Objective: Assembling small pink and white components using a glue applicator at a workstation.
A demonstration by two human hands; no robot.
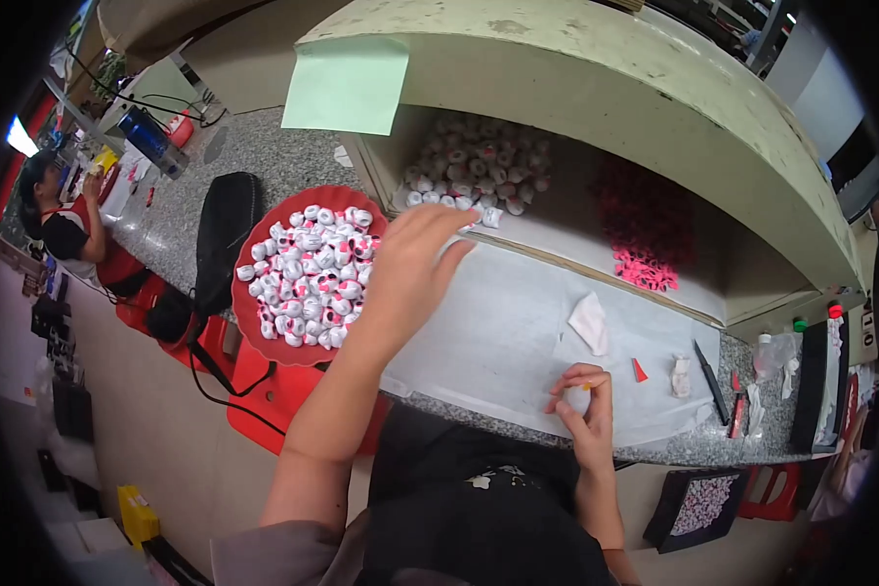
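My left hand [412, 262] reaches forward over the right edge of a red round tray [252, 322] full of several small white pieces with pink marks [308, 273]. Its fingers are spread and point toward a heap of similar white pieces [479, 166] under the shelf. Nothing shows in that hand. My right hand [584, 410] is near the table's front edge, fingers pinched on a tiny orange piece [587, 387]. A white sheet [503, 327] covers the table between the hands.
A pile of pink pieces [645, 249] lies under the shelf [615, 88] at the right. A red triangle piece [639, 370], crumpled tissue [590, 322], a black pen-like tool [710, 368], a black bag [223, 230] and a green paper note [347, 83] are around. Another person [63, 230] sits at far left.
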